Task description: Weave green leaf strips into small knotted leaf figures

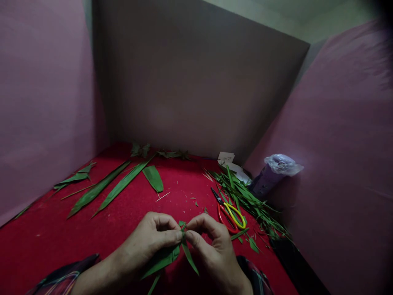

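Near the front of the red cloth, my left hand [150, 237] pinches a folded green leaf [162, 260] between thumb and forefinger. The wide part of the leaf hangs below that hand, and a narrow pointed strip [190, 259] slants down between both hands. My right hand [215, 248] is closed in a pinch at the leaf's upper end, its fingertips nearly meeting the left thumb. What exactly lies between the right fingertips is partly hidden. Beyond my right hand lie scissors [233, 216] with one red and one yellow handle, blades pointing away to the left.
Long green leaves [123, 186] and a shorter leaf piece [153, 178] lie at the left and middle of the red cloth [123, 237]. A heap of leaf strips [245, 196] spreads at right, beside a purple container topped with clear plastic [270, 174]. Thin sticks [162, 196] and scraps are scattered about.
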Demonstrator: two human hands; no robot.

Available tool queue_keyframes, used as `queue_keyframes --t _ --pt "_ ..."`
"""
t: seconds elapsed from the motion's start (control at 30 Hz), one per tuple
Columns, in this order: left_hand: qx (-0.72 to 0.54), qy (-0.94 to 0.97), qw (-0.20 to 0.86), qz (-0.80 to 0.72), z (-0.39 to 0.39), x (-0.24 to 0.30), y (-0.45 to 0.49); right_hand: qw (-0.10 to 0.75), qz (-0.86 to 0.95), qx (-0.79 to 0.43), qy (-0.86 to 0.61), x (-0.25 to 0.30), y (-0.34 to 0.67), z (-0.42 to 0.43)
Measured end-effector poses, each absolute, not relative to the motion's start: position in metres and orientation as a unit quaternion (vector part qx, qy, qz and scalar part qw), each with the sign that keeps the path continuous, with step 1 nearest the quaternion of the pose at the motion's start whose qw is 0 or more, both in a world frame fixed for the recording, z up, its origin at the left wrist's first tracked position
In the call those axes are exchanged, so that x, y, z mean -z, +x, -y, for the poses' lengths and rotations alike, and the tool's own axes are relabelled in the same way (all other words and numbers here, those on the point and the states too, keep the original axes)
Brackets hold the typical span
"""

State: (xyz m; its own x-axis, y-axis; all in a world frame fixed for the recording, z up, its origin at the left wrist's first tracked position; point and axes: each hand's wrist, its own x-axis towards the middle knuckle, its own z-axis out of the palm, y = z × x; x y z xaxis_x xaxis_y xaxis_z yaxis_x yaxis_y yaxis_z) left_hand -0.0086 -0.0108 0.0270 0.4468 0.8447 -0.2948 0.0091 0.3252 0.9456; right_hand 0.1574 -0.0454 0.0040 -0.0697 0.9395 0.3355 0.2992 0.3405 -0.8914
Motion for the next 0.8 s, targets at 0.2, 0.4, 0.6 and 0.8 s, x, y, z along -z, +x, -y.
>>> queue_keyframes --t 0.2,0.4,0.6,0.8 --pt "-0.296 0.484 0.706 -0.425 0.01 -0.027 -0.009 0.519 0.752 -0.158 -0.374 0.002 0.158 0.044" --pt "-0.303 0.475 0.714 -0.416 0.007 -0.024 -0.012 0.471 0.793 -0.006 -0.387 0.01 0.162 0.04" --pt "-0.316 0.466 0.714 -0.416 0.006 -0.023 -0.013 0.441 0.806 0.157 -0.361 0.014 0.167 0.044" --pt "-0.315 0.468 0.706 -0.427 0.006 -0.021 -0.012 0.377 0.827 0.226 -0.35 0.004 0.172 0.047"
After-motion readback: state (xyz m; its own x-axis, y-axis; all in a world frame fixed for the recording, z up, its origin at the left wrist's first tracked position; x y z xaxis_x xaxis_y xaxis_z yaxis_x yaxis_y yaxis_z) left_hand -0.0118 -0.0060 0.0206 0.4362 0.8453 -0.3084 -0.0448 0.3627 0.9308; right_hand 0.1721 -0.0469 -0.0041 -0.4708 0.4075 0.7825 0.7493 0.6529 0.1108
